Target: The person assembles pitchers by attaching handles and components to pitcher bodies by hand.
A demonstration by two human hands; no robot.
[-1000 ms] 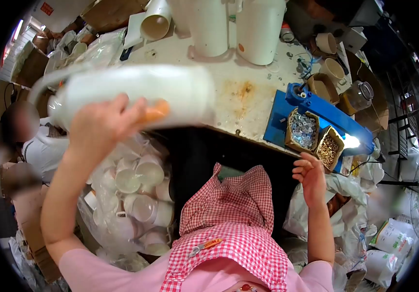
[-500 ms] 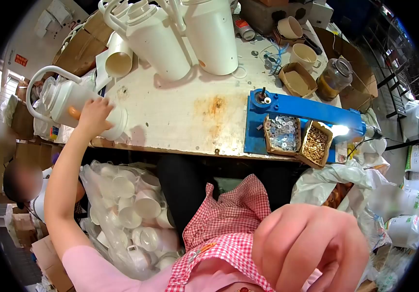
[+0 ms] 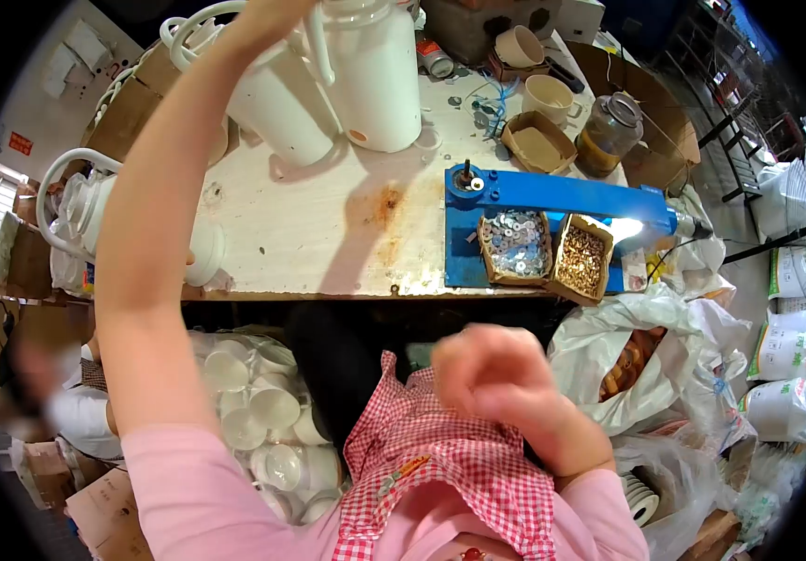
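Note:
My left hand [image 3: 276,17] reaches to the top edge of the view, by the handle of a white jug [image 3: 370,84]; its fingers are cut off or hidden, so its grip cannot be made out. A second white jug [image 3: 286,107] stands beside it, partly behind my forearm. Another white jug [image 3: 202,252] lies on its side at the table's left edge, crossed by my arm. My right hand [image 3: 492,365] is curled above the checked apron, blurred, and whatever may be inside it is hidden.
A blue press tool [image 3: 562,194] stands on the table [image 3: 281,252] near a box of washers [image 3: 516,245] and a box of brass-coloured pieces [image 3: 581,259]. A glass jar [image 3: 609,136] is behind. Bagged white cups [image 3: 272,407] sit below; a co-worker [image 3: 75,402] is at left.
My left hand has left the jug now lying at the left and moved up to the standing jugs. My right hand rose near the camera, then moved back above the apron.

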